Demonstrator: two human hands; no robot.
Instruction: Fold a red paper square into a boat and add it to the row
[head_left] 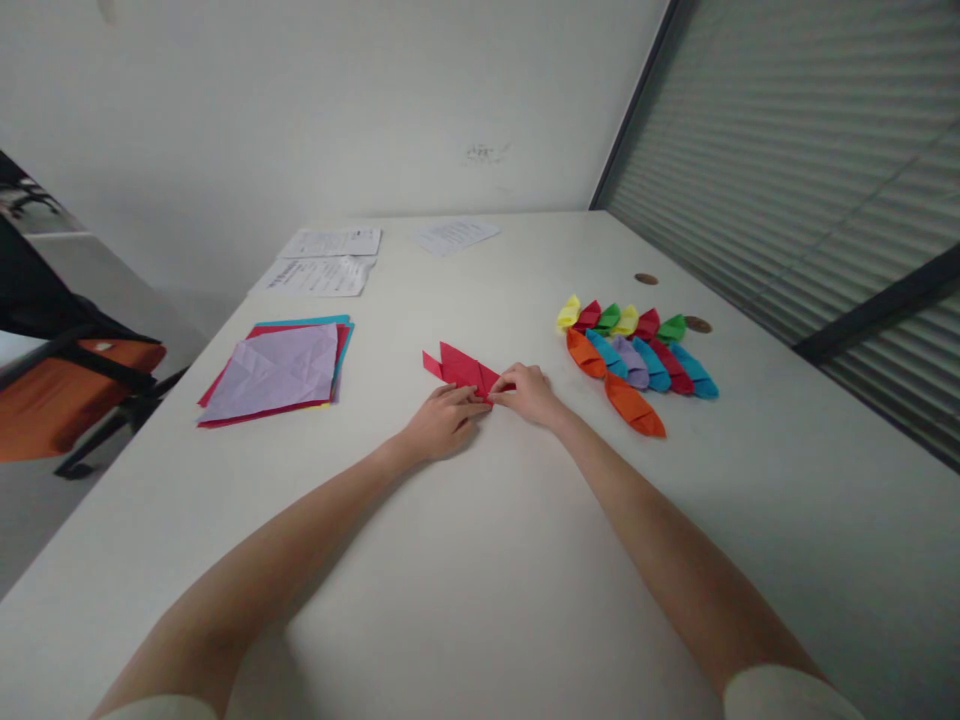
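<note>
A red sheet of origami paper, partly folded with pointed flaps at its left end, lies on the white table between my hands. My left hand rests on the paper's near edge, its fingers reaching over the fold. At the right end, my right hand pinches the near corner of the paper between thumb and forefinger. The fingers cover part of the lower edge, so the fold beneath them is hidden.
Left of my hands is a stack of coloured paper, a creased lilac sheet on top. Several folded paper pieces sit in rows at the right. Printed sheets lie toward the wall. An orange chair stands beyond the table's left edge.
</note>
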